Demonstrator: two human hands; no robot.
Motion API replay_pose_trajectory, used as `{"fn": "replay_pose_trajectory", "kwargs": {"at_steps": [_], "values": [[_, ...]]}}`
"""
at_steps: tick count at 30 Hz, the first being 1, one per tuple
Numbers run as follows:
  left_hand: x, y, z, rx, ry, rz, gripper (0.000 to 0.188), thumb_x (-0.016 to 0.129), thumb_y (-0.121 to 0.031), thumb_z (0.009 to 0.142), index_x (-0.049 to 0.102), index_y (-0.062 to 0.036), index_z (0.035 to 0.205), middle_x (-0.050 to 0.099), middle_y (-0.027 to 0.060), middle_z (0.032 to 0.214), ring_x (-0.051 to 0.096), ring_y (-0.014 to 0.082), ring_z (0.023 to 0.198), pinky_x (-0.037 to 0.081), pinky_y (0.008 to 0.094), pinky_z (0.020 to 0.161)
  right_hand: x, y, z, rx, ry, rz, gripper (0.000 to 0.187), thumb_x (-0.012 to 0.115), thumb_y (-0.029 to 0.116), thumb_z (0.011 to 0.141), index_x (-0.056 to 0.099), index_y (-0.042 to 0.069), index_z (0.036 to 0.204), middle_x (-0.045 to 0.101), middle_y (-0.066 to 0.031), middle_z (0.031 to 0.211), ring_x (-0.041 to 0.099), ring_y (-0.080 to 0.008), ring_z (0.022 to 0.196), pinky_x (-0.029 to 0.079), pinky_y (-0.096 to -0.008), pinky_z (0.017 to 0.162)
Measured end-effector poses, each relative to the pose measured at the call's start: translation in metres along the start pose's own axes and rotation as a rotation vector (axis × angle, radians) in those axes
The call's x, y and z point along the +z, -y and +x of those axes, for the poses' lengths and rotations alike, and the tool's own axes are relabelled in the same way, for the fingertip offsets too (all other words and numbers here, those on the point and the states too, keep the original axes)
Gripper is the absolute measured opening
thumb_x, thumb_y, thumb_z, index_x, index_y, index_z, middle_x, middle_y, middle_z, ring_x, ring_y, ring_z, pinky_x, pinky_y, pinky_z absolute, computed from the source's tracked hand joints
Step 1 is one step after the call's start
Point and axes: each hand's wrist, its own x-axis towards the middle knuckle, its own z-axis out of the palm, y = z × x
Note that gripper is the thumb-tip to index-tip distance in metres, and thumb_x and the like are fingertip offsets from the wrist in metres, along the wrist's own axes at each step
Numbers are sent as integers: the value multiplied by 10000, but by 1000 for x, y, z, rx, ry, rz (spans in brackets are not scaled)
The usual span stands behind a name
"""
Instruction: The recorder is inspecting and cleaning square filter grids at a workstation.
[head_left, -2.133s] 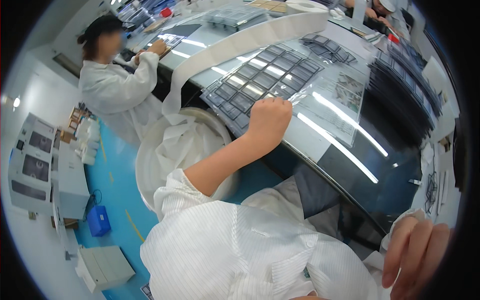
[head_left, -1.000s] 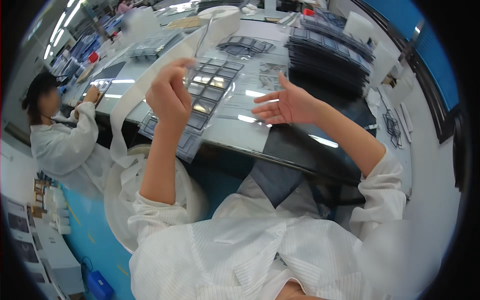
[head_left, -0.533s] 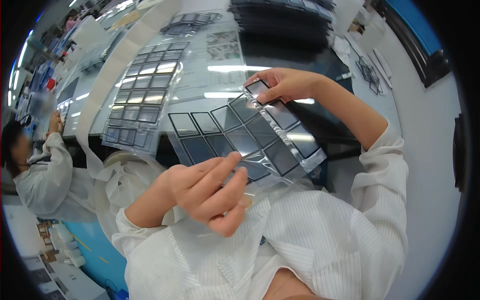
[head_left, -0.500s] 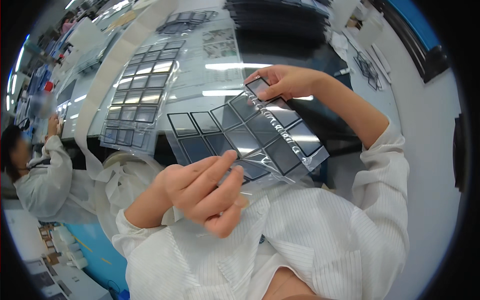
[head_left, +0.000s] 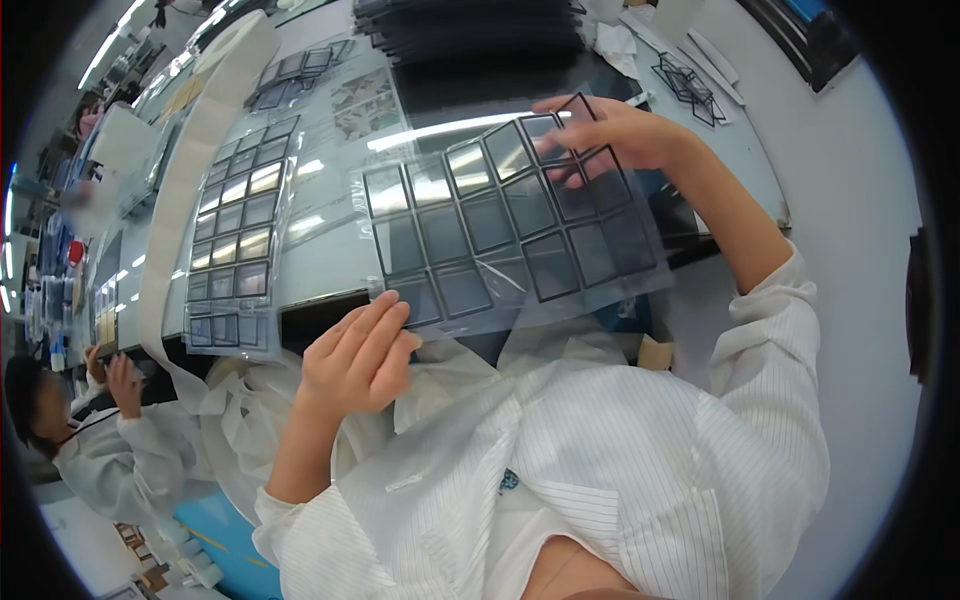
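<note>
A clear plastic sheet (head_left: 442, 232) carrying rows of black-edged rectangular panes is held up above the near table edge, tilted. At its lower left corner my left hand (head_left: 358, 352) is closed, fingertips pinching the film. My right hand (head_left: 640, 138) grips the upper right corner, and its fingers show through the see-through panes there. One black-edged pane (head_left: 580, 118) stands up at an angle beside those fingers; whether it is loose or attached cannot be told. Left of the held sheet, a similar sheet of panes (head_left: 238, 218) lies on the table.
A long white strip (head_left: 165, 240) hangs over the table's left side. At the back are a dark stack (head_left: 470, 30), more framed panes (head_left: 300, 68) and loose black frames (head_left: 688, 88). A co-worker (head_left: 130, 430) sits at the left. A white wall (head_left: 840, 200) rises on the right.
The held sheet has turned and spread flatter, its pane side facing me more fully. My left hand has moved down and left to its corner. My right hand has shifted right and slightly up.
</note>
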Motion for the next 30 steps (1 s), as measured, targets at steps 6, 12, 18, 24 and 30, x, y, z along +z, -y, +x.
{"fn": "replay_pose_trajectory", "kwargs": {"at_steps": [6,12,18,24,30], "values": [[5,-14,-30,-194,66,-98,112,644,-120,880,571,-37,859,708,140,972,709,310,906,576,338,711,-2,6,-33,121,-284,-487,378,696,205,887,541,-18,1150,679,-118,948,694,-160,736,549,-235,600],[5,-25,-48,-897,74,-394,304,527,-272,992,598,8,898,696,113,880,677,201,748,515,273,668,-6,-12,-42,76,-333,-587,273,675,251,908,606,16,1028,659,-38,766,638,-67,618,483,-185,511],[23,-26,-24,-1570,-9,-1137,581,394,-458,1037,643,64,985,709,193,900,705,207,804,561,293,719,-6,-22,-48,24,-418,-554,318,607,340,957,627,30,1024,636,-13,751,605,-45,604,444,-167,495],[22,7,12,-1596,-104,-1104,455,501,-376,1019,643,54,970,689,140,770,686,184,641,526,246,578,-10,-32,-52,-104,-401,-540,311,564,339,989,634,36,1007,625,1,756,595,-34,619,433,-163,507],[40,25,31,-1563,4,-1002,351,585,-332,983,646,11,935,630,65,646,623,139,515,457,220,458,-8,-39,-52,-221,-416,-512,315,556,336,995,634,32,999,624,1,767,589,-35,620,432,-161,517]]}}
